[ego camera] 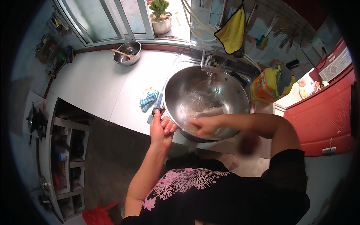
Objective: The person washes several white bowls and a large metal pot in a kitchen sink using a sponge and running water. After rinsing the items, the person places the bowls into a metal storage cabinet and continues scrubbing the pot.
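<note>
A wide stainless steel pan (182, 87) rests over the sink, below the metal faucet (210, 66). Shallow water glistens on its inner bottom. My left hand (161, 129) is closed around the black side handle (157, 110) at the pan's near left rim. Inside the pan, my right hand (206, 125) reaches across the near part of the bottom, blurred by motion; whether its fingers hold anything cannot be made out. A second black handle (238, 79) shows at the far right rim. Small dark specks cling to the right inner wall.
Left of the pan, a blue checked cloth (149, 100) lies on the white counter (92, 81). Farther back stands a steel bowl (128, 62) with a wooden spatula (122, 53). A yellow-orange container (267, 84) stands to the right, and a yellow cloth (233, 31) hangs behind.
</note>
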`<action>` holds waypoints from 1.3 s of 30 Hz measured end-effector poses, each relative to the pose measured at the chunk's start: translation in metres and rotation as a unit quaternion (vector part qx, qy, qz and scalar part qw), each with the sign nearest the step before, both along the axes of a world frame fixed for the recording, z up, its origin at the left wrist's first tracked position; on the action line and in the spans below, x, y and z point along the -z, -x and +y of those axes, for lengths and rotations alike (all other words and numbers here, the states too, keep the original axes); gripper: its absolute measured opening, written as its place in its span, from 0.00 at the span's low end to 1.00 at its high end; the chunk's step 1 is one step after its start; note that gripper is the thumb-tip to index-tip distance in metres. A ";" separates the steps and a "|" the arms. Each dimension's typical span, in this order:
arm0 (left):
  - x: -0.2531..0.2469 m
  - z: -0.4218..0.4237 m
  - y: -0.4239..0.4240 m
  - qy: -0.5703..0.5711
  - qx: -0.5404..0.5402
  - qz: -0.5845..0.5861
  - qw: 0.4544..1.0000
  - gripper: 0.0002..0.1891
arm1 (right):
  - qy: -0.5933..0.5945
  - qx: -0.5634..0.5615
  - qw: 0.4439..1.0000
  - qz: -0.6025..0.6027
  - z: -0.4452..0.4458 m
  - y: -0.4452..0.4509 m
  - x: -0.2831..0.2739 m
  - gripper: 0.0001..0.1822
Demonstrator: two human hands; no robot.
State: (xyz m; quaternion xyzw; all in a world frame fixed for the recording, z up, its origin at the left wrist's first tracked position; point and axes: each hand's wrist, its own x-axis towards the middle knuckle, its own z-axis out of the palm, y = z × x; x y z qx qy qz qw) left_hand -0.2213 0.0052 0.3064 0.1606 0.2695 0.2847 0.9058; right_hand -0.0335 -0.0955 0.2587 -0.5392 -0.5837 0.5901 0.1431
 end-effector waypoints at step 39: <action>0.016 -0.004 -0.008 0.014 -0.061 -0.018 0.998 0.17 | -0.061 0.058 0.989 -0.121 0.005 0.021 -0.034 0.22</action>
